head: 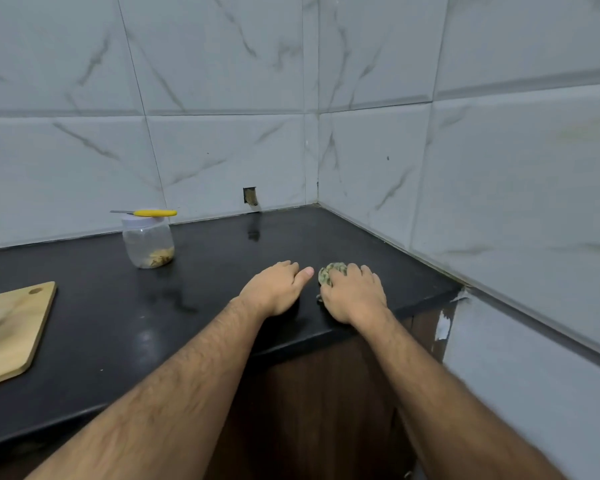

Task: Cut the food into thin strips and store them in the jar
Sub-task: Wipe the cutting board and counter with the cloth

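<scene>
My right hand (355, 294) lies on a greenish, speckled wad (331, 271) on the black counter (205, 306), fingers curled over it; whether the wad is cloth or food I cannot tell. My left hand (278, 289) rests on the counter just left of it, fingers bent down, holding nothing. A clear plastic jar (148, 242) with a white lid stands at the back left, with some brownish strips in its bottom. A yellow-handled knife (149, 213) lies across the jar's lid. A wooden cutting board (11, 334) lies at the left edge.
Marble-look tiled walls (499, 168) close the corner behind and to the right. A small hole in the tile (250, 196) sits at the counter's back. The counter's front edge runs just under my wrists, above a dark wooden cabinet (326, 410).
</scene>
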